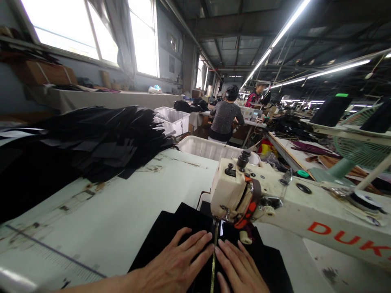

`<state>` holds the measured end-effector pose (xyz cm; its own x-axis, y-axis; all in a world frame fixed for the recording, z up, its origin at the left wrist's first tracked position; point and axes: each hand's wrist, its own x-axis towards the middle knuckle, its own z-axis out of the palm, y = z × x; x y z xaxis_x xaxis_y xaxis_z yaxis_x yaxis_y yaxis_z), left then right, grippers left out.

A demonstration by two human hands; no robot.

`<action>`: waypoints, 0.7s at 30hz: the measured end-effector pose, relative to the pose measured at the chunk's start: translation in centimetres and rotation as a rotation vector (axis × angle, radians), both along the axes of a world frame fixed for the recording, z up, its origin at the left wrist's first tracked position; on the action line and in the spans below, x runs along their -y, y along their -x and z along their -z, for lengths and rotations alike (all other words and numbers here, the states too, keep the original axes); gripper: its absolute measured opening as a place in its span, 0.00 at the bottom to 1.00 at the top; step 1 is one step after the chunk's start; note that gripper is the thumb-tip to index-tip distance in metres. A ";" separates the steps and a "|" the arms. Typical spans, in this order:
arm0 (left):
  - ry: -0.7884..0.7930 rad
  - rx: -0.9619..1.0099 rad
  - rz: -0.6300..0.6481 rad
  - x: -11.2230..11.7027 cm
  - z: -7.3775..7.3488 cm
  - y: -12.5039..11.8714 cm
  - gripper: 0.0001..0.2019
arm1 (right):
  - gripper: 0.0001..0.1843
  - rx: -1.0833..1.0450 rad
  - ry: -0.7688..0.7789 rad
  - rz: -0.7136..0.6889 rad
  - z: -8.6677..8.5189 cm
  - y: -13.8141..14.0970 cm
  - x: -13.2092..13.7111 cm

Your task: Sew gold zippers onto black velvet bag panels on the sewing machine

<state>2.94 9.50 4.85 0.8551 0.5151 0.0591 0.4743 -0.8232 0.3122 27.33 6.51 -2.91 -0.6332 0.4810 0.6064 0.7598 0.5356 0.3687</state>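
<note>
Cloth (186, 217) is pressed flat under left hand (180, 258) and right hand (240, 266), fingers outstretched, nothing gripped; strip (213, 266) is best kept straight, fingertips clear of machine (284, 199).

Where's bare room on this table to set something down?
Bare tabletop runs from the dark cloth pile to the black fabric and sewing machine. It's crowded by the machine, where left hand and right hand rest on that fabric.
</note>
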 end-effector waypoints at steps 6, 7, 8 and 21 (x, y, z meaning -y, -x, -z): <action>-0.026 0.010 0.003 0.1 1.1 0.1 0.34 | 0.18 0.038 -0.010 0.008 0.3 -0.2 0.0; -0.023 0.006 0.004 0.1 1.1 0.0 0.34 | 0.18 0.046 -0.016 0.009 0.3 -0.2 0.0; -0.021 0.004 0.003 0.0 1.1 0.0 0.34 | 0.18 0.049 -0.020 0.014 0.2 -0.2 0.0; 0.020 -0.056 0.005 -0.6 -1.1 -0.8 0.35 | 0.16 0.036 -0.021 0.030 -1.0 -0.2 -0.7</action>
<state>3.76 10.07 5.92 0.8593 0.5115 0.0010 0.4874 -0.8194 0.3017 27.51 7.23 -1.87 -0.6406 0.4872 0.5936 0.7612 0.5046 0.4074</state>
